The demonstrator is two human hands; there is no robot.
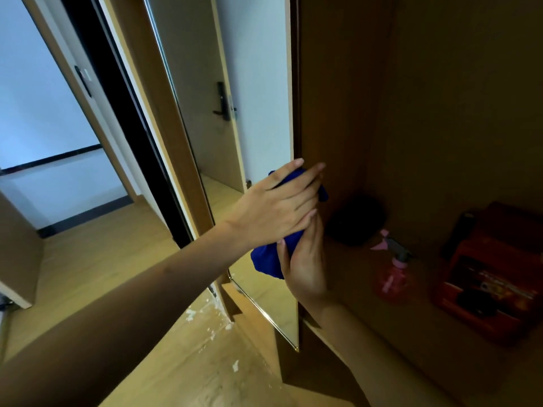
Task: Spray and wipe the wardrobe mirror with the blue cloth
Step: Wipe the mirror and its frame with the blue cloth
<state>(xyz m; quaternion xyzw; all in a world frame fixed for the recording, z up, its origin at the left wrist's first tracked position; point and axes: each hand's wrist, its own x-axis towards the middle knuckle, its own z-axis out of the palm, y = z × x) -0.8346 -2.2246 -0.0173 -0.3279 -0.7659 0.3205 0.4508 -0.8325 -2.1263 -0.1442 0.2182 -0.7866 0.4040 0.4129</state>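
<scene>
While your left hand [273, 204] lies with fingers stretched out flat over the top of the blue cloth [269, 258], your right hand [305, 259] grips the same cloth from below, fingers curled around its bunched lower part. Both hands meet at the right edge of the wardrobe mirror [258, 83], where the cloth sits against the glass. That mirror is on the open wardrobe door and reflects a room door with a dark handle. To the right, on the dim wardrobe shelf [367, 289], stands a pink spray bottle [392, 277], apart from your hands, with a red box [487, 283] just beside it. White specks dot the wooden floor [205, 362] below.
</scene>
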